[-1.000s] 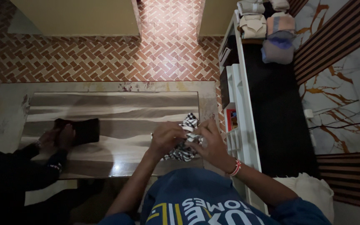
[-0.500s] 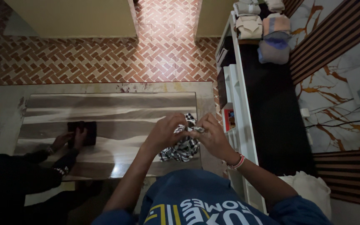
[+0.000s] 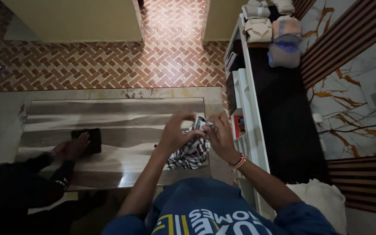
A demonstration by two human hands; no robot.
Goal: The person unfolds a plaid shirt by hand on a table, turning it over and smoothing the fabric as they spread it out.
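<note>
Both hands are raised just above the near right corner of the glossy brown streaked worktop, working a black-and-white patterned cloth. Left hand: grip closed on the cloth's upper edge, fingers curled over it. Right hand, red bead bracelet at the wrist: fingertips pinched together on the same small bunched top part. The rest of the cloth hangs down and lies crumpled on the worktop edge, just beside a white open shelf unit. At far left another person's hand presses flat on a dark folded cloth, well apart. Risk, as judged: the hold is on a small bunch only, so the trailing part could slide off the worktop's near edge, or the fold could come out uneven; dim light makes edges hard to match. Against the earlier frames: the hands are closer together and higher on the cloth, more of it is gathered, and the other person's dark cloth looks smaller and flatter.
</note>
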